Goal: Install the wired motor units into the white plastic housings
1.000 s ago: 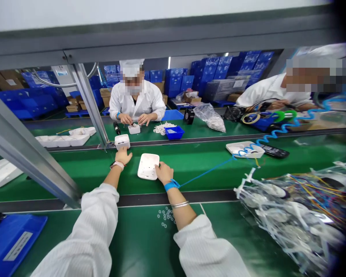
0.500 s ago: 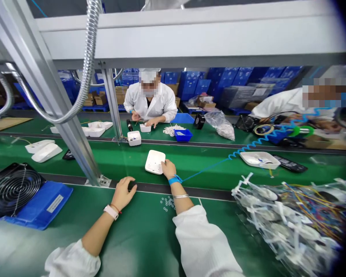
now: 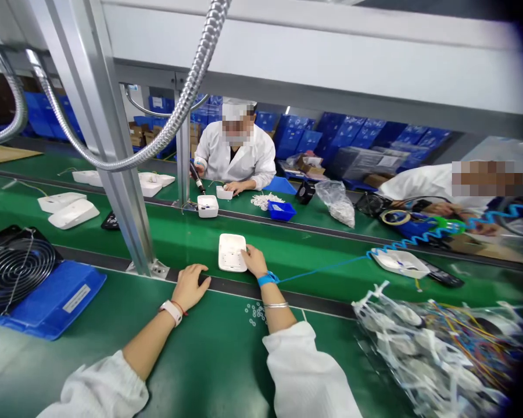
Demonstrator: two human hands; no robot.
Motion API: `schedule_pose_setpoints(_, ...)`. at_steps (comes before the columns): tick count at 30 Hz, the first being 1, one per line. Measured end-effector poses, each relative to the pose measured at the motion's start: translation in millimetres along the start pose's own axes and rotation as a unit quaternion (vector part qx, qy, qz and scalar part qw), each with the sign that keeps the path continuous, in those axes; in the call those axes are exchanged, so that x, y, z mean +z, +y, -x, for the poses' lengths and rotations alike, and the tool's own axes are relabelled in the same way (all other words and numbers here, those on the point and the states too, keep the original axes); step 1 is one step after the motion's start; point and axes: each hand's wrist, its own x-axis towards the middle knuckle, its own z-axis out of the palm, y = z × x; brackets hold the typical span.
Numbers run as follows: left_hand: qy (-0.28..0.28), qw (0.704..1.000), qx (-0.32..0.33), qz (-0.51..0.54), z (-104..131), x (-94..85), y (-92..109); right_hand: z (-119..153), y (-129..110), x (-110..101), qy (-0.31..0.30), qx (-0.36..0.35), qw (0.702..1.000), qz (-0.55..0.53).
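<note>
With the right hand [image 3: 253,261] seemingly only resting fingertips on the white tray [image 3: 230,252], close a firmer grip before sliding it, while the open left hand [image 3: 190,286] steadies flat on the bench [image 3: 209,348].

White plastic housing [image 3: 230,252]: flat rect. shell w/ rounded corners, lying flat on green conveyor belt [image 3: 314,255], long axis running away from camera. Up face shows small holes/dots and a shallow raised rim, so likely the inner side, can't tell for sure. Near right corner touches fingertips of right hand [image 3: 253,261]; rest of the part is uncovered. Sits just past the dark strip at the belt's near edge, about mid-belt, well apart from the other white shells.
</note>
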Motion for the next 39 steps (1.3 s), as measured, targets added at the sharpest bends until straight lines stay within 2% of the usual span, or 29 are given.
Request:
schedule_pose_setpoints(14, 0.0, 1.0, 0.002, -0.001, 1.1, -1.4, 0.6, 0.2, 2.2, -2.8, 0.007, 0.043, 0.999, 0.021)
schedule_pose_setpoints(39, 0.002, 1.0, 0.009, -0.003, 2.1, -1.5, 1.3, -1.3, 6.5, -3.6, 0.009, 0.07, 0.997, 0.029)
